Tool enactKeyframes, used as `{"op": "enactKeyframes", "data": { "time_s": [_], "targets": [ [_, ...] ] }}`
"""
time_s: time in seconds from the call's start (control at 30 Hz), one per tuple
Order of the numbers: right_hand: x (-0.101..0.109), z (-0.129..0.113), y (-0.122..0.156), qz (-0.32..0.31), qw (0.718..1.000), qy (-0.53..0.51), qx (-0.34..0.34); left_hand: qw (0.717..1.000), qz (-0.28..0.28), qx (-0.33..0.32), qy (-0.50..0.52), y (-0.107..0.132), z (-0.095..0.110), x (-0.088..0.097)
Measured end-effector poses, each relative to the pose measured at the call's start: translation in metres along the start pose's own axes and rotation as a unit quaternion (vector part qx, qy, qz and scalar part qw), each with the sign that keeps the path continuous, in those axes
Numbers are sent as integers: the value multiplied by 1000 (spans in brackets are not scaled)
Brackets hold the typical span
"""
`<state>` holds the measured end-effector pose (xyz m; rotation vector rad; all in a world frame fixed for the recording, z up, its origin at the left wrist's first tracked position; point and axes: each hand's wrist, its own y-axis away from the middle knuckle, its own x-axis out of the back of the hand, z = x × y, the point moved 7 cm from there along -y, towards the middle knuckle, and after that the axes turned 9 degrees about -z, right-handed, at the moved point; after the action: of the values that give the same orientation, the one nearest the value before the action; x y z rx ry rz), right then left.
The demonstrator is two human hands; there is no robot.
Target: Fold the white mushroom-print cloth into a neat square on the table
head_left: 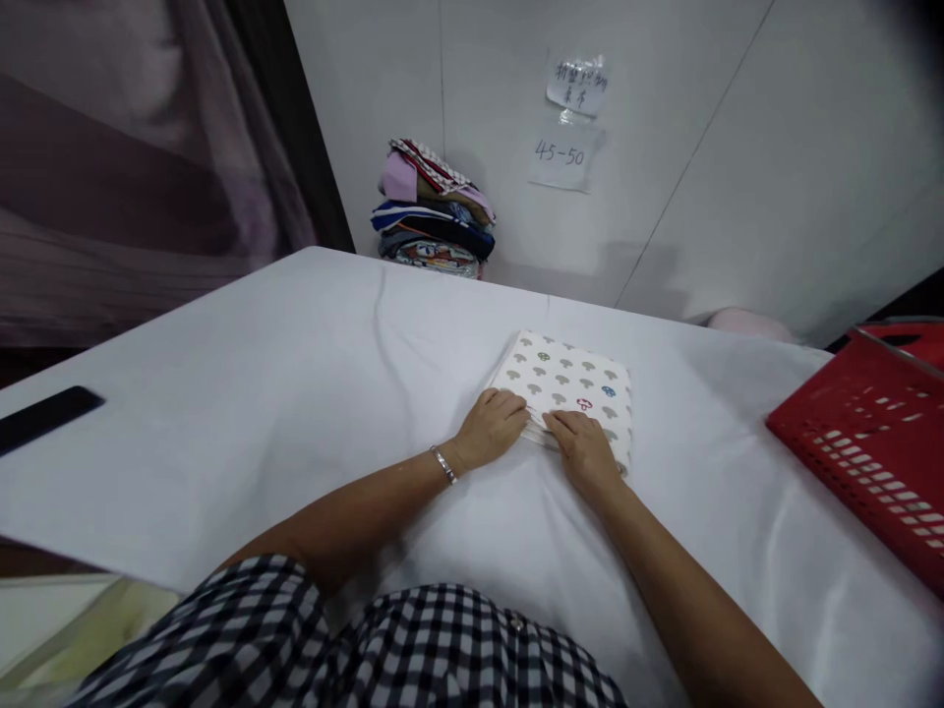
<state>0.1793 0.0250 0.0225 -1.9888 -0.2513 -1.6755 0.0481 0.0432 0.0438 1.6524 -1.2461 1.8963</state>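
A folded white cloth (564, 371) printed with grey mushrooms, and a few red, blue and green ones, lies flat on the white-covered table. At its near left corner, my left hand (493, 429) has its fingers curled over the edge, gripping the fabric. My right hand (586, 450) pinches the same near edge a little further right, thumb and fingers together. Between the two hands a fold of the edge is slightly raised. Several layers show along the near side, and the hands partly cover that edge.
A red plastic basket (870, 442) stands on the right of the table (295, 413). At the left edge lies a black flat object (48, 418). Behind the far edge rises a stack of folded fabrics (435, 211) against the wall, with two paper notes (564, 155) above.
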Motion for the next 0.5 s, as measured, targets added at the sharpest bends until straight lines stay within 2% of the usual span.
{"op": "enactKeyframes", "data": {
  "time_s": [0.23,0.5],
  "targets": [
    [6,9,15,2,1000,26,-6,999,3,-18,33,2,-13,-5],
    [-3,9,31,3,999,37,-2,998,-1,-43,36,6,-19,-9]
  ]
}}
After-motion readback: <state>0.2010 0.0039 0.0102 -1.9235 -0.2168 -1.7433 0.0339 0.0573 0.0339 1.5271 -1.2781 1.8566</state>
